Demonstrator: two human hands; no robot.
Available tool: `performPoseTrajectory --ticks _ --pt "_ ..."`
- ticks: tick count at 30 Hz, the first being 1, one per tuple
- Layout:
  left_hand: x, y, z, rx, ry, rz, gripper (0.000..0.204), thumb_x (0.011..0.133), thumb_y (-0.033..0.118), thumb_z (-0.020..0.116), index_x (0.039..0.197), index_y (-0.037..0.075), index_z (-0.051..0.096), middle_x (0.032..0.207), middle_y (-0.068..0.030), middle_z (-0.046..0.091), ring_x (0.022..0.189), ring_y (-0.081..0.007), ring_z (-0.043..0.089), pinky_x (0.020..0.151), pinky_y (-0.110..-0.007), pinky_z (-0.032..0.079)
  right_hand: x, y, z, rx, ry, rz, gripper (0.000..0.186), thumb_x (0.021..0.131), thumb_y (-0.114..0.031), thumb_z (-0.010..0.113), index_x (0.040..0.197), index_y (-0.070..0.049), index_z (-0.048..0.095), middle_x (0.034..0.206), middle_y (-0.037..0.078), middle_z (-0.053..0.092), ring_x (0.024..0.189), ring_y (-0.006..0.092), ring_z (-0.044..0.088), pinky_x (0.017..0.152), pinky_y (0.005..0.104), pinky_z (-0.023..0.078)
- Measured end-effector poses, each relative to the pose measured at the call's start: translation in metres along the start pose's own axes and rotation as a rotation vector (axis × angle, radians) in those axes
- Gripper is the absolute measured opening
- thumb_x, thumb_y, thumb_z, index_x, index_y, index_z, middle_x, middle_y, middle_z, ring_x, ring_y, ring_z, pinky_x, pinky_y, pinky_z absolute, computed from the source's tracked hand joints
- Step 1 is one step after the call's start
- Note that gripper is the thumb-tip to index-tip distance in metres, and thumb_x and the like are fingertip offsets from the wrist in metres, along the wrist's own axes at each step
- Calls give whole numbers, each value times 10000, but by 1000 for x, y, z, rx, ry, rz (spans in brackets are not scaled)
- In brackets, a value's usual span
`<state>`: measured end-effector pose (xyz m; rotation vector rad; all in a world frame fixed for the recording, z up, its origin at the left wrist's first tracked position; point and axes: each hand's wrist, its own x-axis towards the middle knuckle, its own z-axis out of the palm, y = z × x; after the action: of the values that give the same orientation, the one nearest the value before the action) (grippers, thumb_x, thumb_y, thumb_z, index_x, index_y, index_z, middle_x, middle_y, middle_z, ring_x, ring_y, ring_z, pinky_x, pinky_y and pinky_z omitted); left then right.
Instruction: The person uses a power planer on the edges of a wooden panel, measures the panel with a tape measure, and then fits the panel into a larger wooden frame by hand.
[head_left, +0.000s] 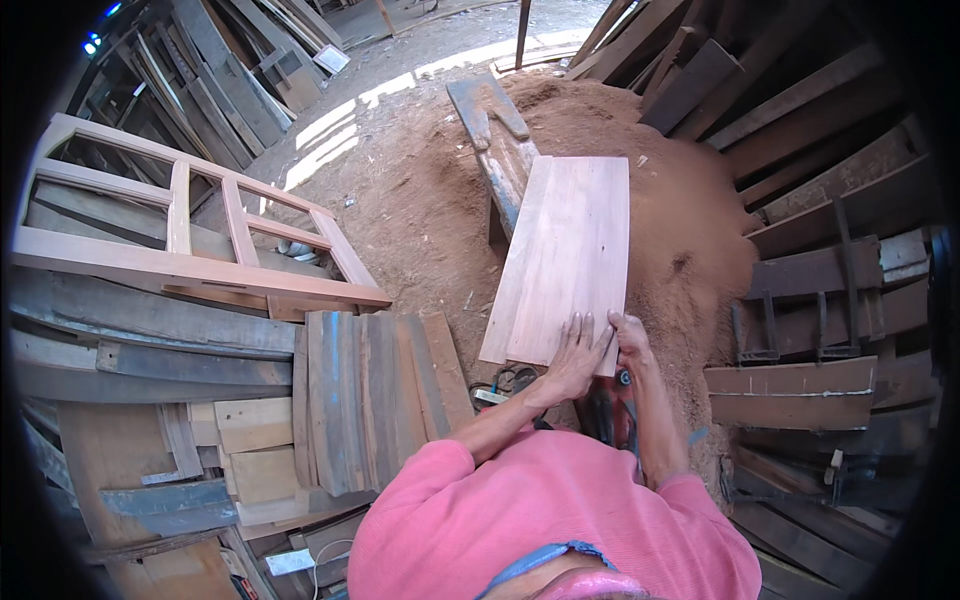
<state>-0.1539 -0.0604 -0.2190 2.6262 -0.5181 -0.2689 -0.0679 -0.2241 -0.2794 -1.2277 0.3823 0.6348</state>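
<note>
A pale wooden panel (560, 240) lies lengthwise in front of me, its far part over a worn wooden bench (478, 120). My left hand (577, 355) lies on the panel's near end with fingers spread and stretched out. Just right of it, my right hand (631, 345) grips the near right corner. Below that corner is a red and black power tool (612, 415), mostly hidden by the panel and my body. A dark cable and a white object (490, 397), too small to name, sit left of the tool.
A wooden frame (185, 256) rests at the left over weathered planks (150, 340). A stack of boards (365, 400) lies nearer. Dark boards and metal clamps (765, 330) crowd the right. Sawdust (670, 220) covers the ground around the bench, with more timber (225, 60) leaning at the back left.
</note>
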Motion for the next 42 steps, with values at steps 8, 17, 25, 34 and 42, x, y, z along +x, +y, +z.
performPoseTrajectory --ticks 8,17,25,34,42 --pt "-33 -154 -60 -22 317 -767 1025 848 566 726 1587 52 236 1582 -322 288 1477 -401 307 1195 -548 255 -10 33 14 275 -22 83 427 1024 -238 579 1313 76 563 1187 177 689 1035 311 697 921 463 569" --pt "-111 -184 43 -1106 223 -772 529 973 445 624 1212 -27 646 984 -90 719 883 -172 652 782 -351 523 -47 55 27 52 112 156 503 1052 -349 521 1316 78 555 1182 188 684 1040 297 691 928 479 568" --pt "-184 -96 48 -1169 387 -831 495 1003 313 609 1313 -64 526 1126 -139 683 964 -181 653 854 -349 538 -92 86 4 -111 54 140 534 1024 -419 567 1188 83 642 1053 143 716 872 232 706 765 402 597" --pt "-192 -14 -39 -1459 467 -553 546 953 223 603 1383 -61 422 1302 -171 584 1132 -190 603 970 -348 496 -108 23 -3 -218 -198 -57 597 1000 -388 626 1304 118 541 1145 170 685 1014 181 663 879 307 539" --pt "-120 52 -179 -1224 580 169 845 953 342 693 1539 -61 237 1345 -150 538 1207 -195 551 1057 -336 429 -118 -37 27 148 -329 32 459 1015 -306 618 1258 81 572 1042 161 712 838 201 715 721 329 607"
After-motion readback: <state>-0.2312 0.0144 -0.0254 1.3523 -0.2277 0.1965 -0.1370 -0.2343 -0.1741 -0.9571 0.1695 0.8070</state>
